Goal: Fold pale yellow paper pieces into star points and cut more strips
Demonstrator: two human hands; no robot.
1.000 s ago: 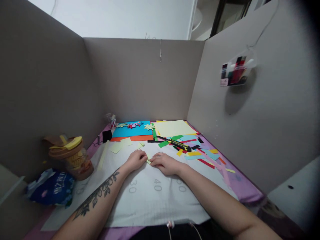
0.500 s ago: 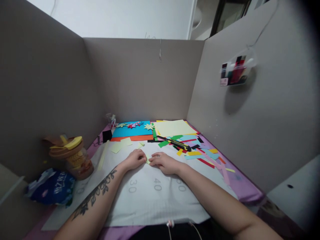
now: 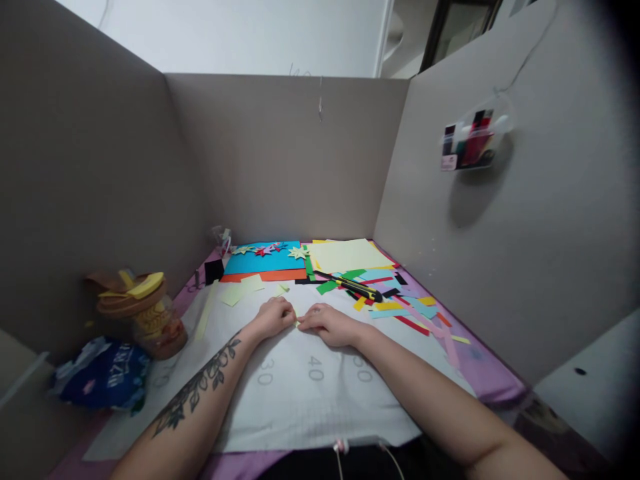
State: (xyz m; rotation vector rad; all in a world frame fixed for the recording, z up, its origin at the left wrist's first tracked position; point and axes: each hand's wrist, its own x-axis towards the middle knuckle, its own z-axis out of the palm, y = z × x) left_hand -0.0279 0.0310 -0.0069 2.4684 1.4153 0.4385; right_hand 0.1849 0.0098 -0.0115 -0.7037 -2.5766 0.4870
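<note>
A small piece of pale yellow-green paper (image 3: 298, 322) lies between my hands on the white sheet, mostly covered by fingers. My left hand (image 3: 274, 316) is closed, its fingertips pinching the paper's left side. From the other side, my right hand (image 3: 327, 325) has its fingers drawn together on the paper's right edge. Just beyond them sits another small folded pale-green piece (image 3: 283, 290). Several pale-green squares (image 3: 242, 290) lie to the far left of the hands, beside a long pale strip (image 3: 207, 310).
A black-and-yellow utility knife (image 3: 357, 288) lies among coloured paper strips (image 3: 410, 325). Folded paper stars (image 3: 265, 251) rest on a blue sheet (image 3: 250, 264); a pale-yellow sheet (image 3: 350, 255) is alongside. At left stand a lidded cup (image 3: 155, 320) and a blue packet (image 3: 107, 375). Grey panels (image 3: 290, 153) enclose the table.
My left hand has shifted slightly to the right, closer to my right hand, and covers more of the small paper. My right hand has barely moved.
</note>
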